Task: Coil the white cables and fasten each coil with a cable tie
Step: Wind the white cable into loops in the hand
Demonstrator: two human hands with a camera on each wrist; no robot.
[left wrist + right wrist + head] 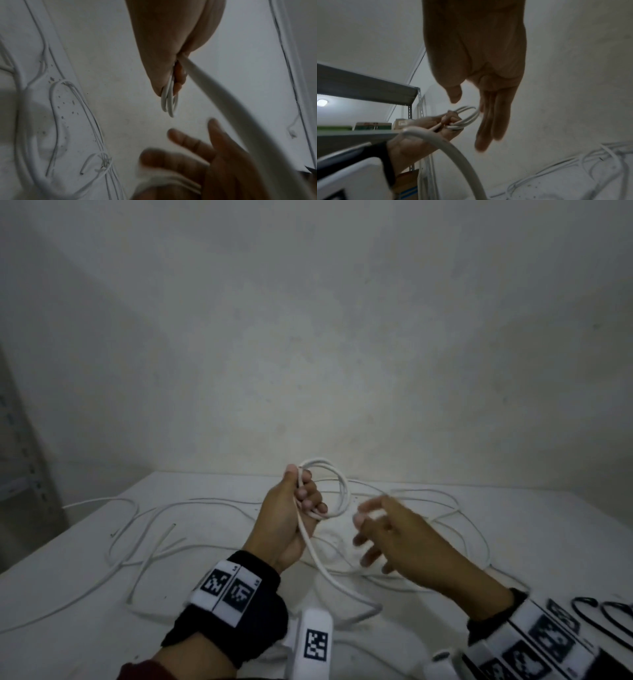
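Left hand clenched round a small coil of white cable, loops sticking up past thumb & fingertips; loose tail drops from the fist twd the table. Right hand just beside coil, fingers straight, holding nothing; more white cables sprawl on table behind, black cable ties by right wrist.

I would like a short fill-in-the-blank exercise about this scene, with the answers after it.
1. The cable coil is held in the person's ____ hand.
2. The right hand has its fingers ____ and holds nothing.
3. The black cable ties lie near the person's ____ wrist.
4. More white cables lie loose on the ____.

Answers: left; open; right; table
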